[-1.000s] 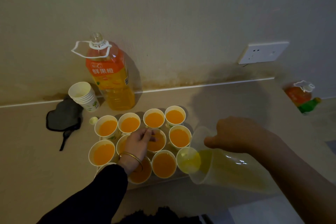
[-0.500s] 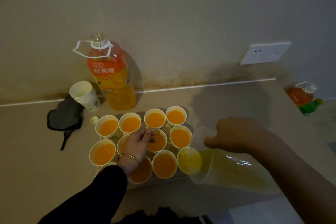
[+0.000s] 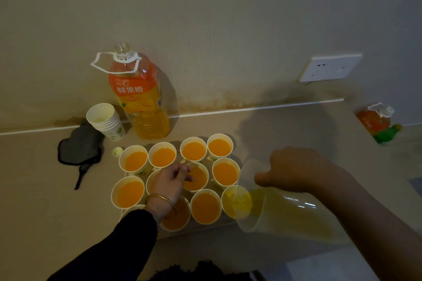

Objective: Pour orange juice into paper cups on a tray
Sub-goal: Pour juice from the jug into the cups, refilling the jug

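Grips a clear jug (image 3: 292, 217) with the right hand (image 3: 294, 169), fingers wrapped over its upper side, thumb pointing toward the cups (image 3: 194, 150). Holds it tipped almost flat, lip at the front-right cup (image 3: 235, 203) (liquid there paler and yellower than in the others). Reaches the left hand (image 3: 170, 180) in over the middle of the tray (image 3: 205, 230), fingers curled at the rim of the centre cup (image 3: 198, 180); cannot tell whether pinching it or only resting there. Wears a bangle (image 3: 159, 199) and a dark sleeve (image 3: 127, 242) on that arm.

On the tray, three rows of cups packed close, full of orange juice, some partly hidden under the left arm. Behind the tray, against the wall, an uncapped bottle (image 3: 139, 98), upright. Just left of it, a leaning stack (image 3: 105, 121) of empty cups. Beside the back-left cup, a small cap (image 3: 117, 151); further left, a dark cloth (image 3: 77, 146). On the wall at right, a socket (image 3: 331, 67); at the far right, a second bottle (image 3: 374, 118).
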A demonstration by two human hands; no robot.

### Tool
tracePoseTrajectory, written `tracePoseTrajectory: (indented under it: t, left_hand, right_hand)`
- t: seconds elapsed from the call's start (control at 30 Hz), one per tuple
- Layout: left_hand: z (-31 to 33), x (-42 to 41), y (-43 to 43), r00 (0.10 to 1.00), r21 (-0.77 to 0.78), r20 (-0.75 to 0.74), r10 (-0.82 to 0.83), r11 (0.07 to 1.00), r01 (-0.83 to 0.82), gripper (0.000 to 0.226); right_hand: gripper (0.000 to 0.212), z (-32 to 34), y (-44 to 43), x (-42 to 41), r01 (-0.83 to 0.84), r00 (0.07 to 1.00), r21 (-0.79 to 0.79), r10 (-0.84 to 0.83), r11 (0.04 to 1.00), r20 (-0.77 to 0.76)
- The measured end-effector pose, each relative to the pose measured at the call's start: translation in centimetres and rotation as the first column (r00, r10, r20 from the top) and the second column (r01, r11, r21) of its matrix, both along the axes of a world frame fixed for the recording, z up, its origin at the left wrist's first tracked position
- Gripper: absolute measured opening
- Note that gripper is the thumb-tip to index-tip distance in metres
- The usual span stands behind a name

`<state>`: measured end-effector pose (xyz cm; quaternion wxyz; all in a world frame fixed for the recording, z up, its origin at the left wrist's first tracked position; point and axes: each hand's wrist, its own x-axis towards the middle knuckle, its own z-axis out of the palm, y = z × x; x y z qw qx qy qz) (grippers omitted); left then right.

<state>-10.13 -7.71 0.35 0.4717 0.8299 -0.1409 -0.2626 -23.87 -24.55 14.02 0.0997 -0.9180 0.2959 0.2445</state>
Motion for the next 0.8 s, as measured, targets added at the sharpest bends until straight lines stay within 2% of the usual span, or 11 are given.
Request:
tracePoseTrajectory:
  t: [0.1, 0.27, 0.47, 0.8]
  left_hand:
    - [-0.25, 0.07, 0.09, 1.000, -0.008, -0.012, 0.011, 1.000, -0.011, 0.026]
    - [-0.53, 0.22, 0.07, 1.000, 0.010, 0.006, 0.001, 1.000, -0.001, 0.027]
    - [-0.65, 0.28, 0.16, 1.000, 0.013, 0.010, -0.005, 1.000, 0.005, 0.028]
    - [-0.56, 0.27, 0.21, 1.000, -0.003, 0.001, -0.005, 1.000, 0.005, 0.028]
  right_hand:
    - [0.033, 0.13, 0.13, 0.06, -0.006, 1.000, 0.009, 0.006, 1.000, -0.004]
    - [0.045, 0.07, 0.10, 0.19, -0.010, 1.000, 0.009, 0.010, 1.000, -0.011]
    - [0.032, 0.40, 0.26, 0.34, -0.012, 1.000, 0.022, 0.012, 1.000, -0.028]
    - [0.031, 0.70, 0.47, 0.42, -0.006, 1.000, 0.004, 0.006, 1.000, -0.017]
